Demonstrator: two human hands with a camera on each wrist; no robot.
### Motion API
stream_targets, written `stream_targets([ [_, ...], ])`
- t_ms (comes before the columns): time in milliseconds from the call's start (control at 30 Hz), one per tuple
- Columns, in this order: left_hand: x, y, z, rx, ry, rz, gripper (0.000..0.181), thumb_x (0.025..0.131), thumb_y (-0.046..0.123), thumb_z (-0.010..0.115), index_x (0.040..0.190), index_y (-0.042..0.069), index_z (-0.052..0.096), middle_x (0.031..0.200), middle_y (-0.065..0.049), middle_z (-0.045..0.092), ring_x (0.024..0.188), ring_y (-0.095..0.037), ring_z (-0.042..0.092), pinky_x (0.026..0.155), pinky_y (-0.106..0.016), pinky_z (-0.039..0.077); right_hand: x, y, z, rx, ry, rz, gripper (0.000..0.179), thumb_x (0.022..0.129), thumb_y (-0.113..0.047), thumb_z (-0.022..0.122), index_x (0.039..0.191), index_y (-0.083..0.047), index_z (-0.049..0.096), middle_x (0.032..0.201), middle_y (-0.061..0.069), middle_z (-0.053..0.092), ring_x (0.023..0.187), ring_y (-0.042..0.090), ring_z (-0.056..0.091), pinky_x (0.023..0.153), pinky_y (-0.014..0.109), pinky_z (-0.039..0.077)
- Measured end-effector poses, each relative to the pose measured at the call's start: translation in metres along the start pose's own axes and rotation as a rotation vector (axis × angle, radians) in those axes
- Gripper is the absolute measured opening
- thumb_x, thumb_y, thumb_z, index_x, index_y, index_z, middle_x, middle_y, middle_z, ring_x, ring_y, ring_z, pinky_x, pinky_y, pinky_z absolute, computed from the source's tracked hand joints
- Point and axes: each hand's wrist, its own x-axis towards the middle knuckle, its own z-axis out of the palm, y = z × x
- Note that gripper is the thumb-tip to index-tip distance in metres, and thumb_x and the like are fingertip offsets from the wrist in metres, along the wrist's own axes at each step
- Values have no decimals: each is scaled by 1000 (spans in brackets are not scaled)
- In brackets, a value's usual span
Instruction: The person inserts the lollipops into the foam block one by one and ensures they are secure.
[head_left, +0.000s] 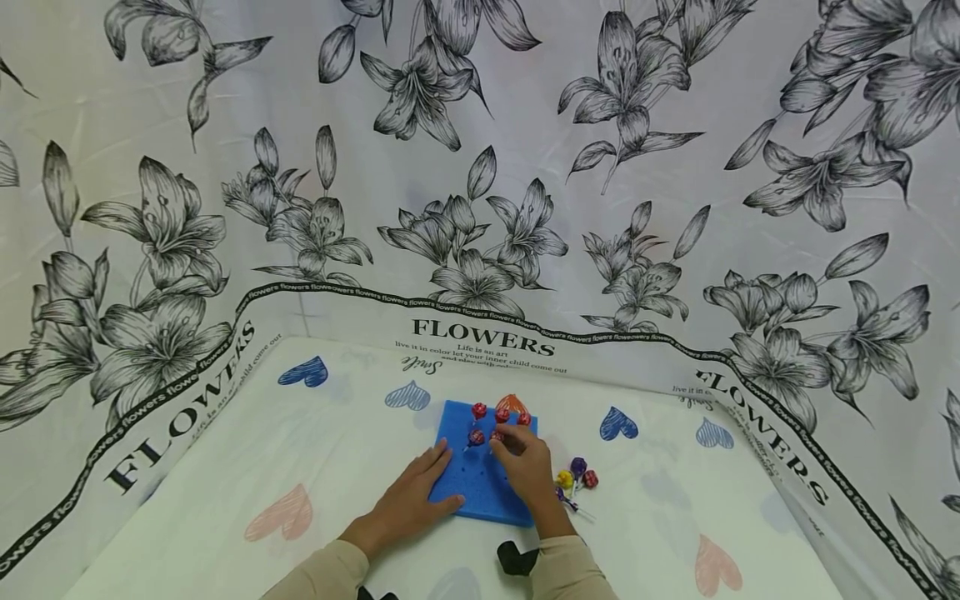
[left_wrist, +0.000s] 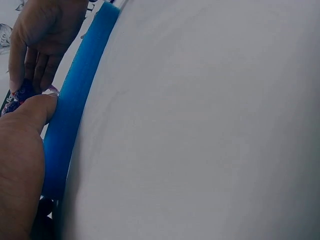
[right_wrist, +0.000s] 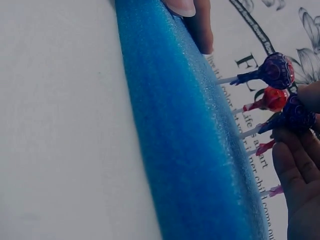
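Note:
A blue foam block (head_left: pixel 480 492) with small holes lies on the table, and several wrapped lollipops stand in it by their sticks. Three of them, one being a red lollipop (head_left: pixel 478 410), line the far edge. A second row holds a purple-and-red lollipop (head_left: pixel 476 437). Beside that one, my right hand (head_left: pixel 527 471) pinches another lollipop (right_wrist: pixel 296 116) by its wrapped head, its white stick reaching the foam in the right wrist view. My left hand (head_left: pixel 411 498) rests on the block's left edge, fingers extended and thumb at the near-left side.
Right of the block lies a loose group of lollipops, among them a purple one (head_left: pixel 577 467), a yellow one (head_left: pixel 564 479) and a red one (head_left: pixel 591 479). A black object (head_left: pixel 517 558) shows by the right wrist. The white heart-patterned cloth (head_left: pixel 360 450) meets a flowered curtain (head_left: pixel 480 242) behind.

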Motion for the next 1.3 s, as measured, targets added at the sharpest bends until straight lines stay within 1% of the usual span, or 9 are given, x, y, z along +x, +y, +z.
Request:
stream_targets([
  [200,0,0,0,-5,-3,-1,86,88,63,56,150,6,35,157,-8,23,140,-38,22,108,-55,26,1,-3,-4,-23,29,-58,29,89,-17,72,112,0,70,98,3,68,88,17,66,81,34,54],
  [267,0,1,1,-5,-5,-3,86,88,63,56,150,7,35,157,-7,23,140,-38,22,108,-55,26,2,-7,-8,-28,43,-66,29,88,-17,73,112,-1,70,100,6,69,88,16,65,81,34,54],
  [367,0,1,1,-6,-4,-4,85,88,62,56,150,7,35,157,-7,23,141,-37,21,108,-55,25,4,-18,-18,-9,65,-116,28,88,-14,73,112,-1,69,102,11,68,91,20,65,80,39,54],
  [500,0,1,0,-11,-1,-4,85,88,62,57,150,7,35,157,-6,23,141,-36,21,109,-54,25,10,-38,-36,38,99,-214,25,87,-5,72,112,-3,69,103,10,67,93,26,63,77,49,53],
  [700,1,1,0,-9,-6,-13,85,88,62,56,151,8,34,158,-5,21,142,-35,20,109,-53,24,12,-96,-65,50,109,-261,26,86,6,69,112,5,66,106,15,65,96,35,62,79,56,50],
  [767,1,1,0,-9,-12,-21,85,88,62,57,151,10,34,158,-4,21,142,-35,19,109,-53,24,11,-108,-73,48,110,-278,27,86,7,68,112,6,65,107,17,64,97,37,61,80,58,49],
  [933,0,3,-1,-6,-15,-27,84,88,61,58,151,9,34,158,-5,22,141,-36,20,108,-54,25,11,-123,-90,30,112,-337,29,85,9,68,113,7,64,107,20,63,97,38,60,81,53,49],
  [1133,-1,3,-1,-20,-8,-18,84,89,60,58,150,6,35,157,-7,23,141,-37,20,108,-55,25,7,-136,-107,-6,130,-399,31,81,15,67,112,10,64,105,24,63,98,37,58,85,37,50],
  [1300,-1,2,-1,-28,-7,-12,85,88,60,58,150,5,35,157,-8,23,141,-38,20,108,-56,24,3,-138,-122,9,167,-450,33,77,21,66,109,13,63,102,26,63,98,32,59,86,30,48],
])
